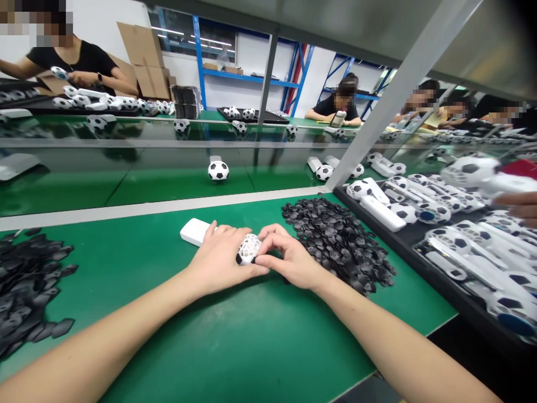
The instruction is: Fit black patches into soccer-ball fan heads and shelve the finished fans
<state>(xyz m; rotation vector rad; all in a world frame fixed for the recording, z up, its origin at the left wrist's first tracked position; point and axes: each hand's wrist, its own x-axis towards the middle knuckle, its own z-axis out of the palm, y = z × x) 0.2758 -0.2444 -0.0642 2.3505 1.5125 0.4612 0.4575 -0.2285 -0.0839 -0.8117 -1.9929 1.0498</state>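
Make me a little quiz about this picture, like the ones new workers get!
1. True or false: the left hand and the right hand both touch the same white ball.

2. Pick one. What colour are the pieces in the pile beside the right hand?
A) red
B) black
C) yellow

3. How many big piles of little pieces lie on the near green table?

Key:
1. True.
2. B.
3. Two: one at the picture's left edge, one beside the right hand.

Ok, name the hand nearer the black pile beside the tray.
Right. The right hand is just beside the black pile; the left hand is farther left, on the white device.
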